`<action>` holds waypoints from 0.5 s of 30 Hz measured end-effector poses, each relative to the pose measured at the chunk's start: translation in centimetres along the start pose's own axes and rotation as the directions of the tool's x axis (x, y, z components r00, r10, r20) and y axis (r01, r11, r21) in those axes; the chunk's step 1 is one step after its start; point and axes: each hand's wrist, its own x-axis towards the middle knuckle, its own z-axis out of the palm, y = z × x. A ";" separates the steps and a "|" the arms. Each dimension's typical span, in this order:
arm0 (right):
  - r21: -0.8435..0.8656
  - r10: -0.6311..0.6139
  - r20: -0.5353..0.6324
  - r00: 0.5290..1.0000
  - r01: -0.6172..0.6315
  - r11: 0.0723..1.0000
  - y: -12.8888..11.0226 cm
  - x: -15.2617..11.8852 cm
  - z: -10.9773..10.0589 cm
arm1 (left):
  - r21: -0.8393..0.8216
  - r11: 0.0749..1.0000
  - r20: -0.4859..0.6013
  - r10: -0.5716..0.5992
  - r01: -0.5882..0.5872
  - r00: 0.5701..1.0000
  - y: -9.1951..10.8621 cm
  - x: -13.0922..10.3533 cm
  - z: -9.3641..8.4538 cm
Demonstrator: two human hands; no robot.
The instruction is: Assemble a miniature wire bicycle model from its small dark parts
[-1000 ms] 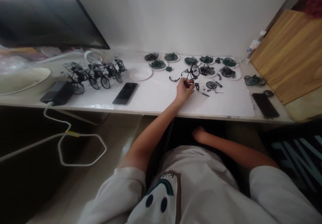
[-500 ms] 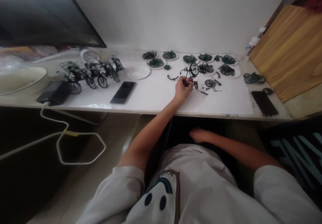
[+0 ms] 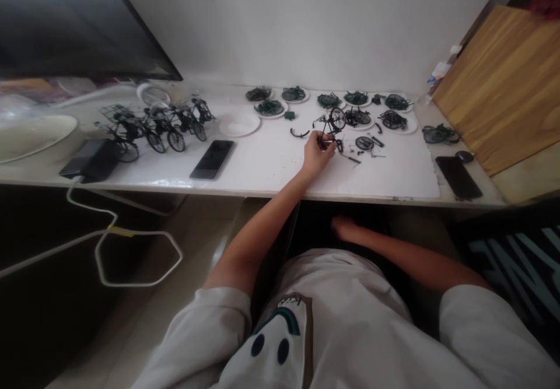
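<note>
My left hand (image 3: 318, 154) is closed on a partly built black miniature bicycle (image 3: 328, 126), its spoked wheel raised above my fingers. Just right of that hand lie loose parts: a spoked wheel (image 3: 364, 143), a short dark piece (image 3: 377, 142) and thin rods. A curved black mudguard-like strip (image 3: 300, 134) rests to the left of the held bicycle. Below the table edge, over my lap, is my right hand (image 3: 345, 228); its fingers are lost in shadow, so I cannot see whether it holds anything.
Assembled miniature bicycles (image 3: 157, 126) stand in a row at the left, near a phone (image 3: 212, 160), a black box with a white cable (image 3: 90, 160) and a bare white plate (image 3: 239, 124). Plates of parts (image 3: 269, 108) line the back. Another phone (image 3: 458, 177) lies at the right beside a wooden board (image 3: 499, 86).
The view has shifted very slightly. My left hand keeps the bicycle in almost the same place, and my right hand stays below the table edge with hardly any movement.
</note>
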 end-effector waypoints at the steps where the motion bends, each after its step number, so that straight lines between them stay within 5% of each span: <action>1: -0.006 0.011 -0.002 1.000 -0.011 1.000 -0.1 0.0 0.1 | 0.001 1.000 0.001 -0.002 0.002 1.000 0.0 0.0 0.0; 15: -0.118 -0.020 -0.002 1.000 0.019 0.993 -0.6 -1.3 0.3 | -0.002 1.000 0.013 0.005 -0.005 1.000 -0.2 0.1 0.0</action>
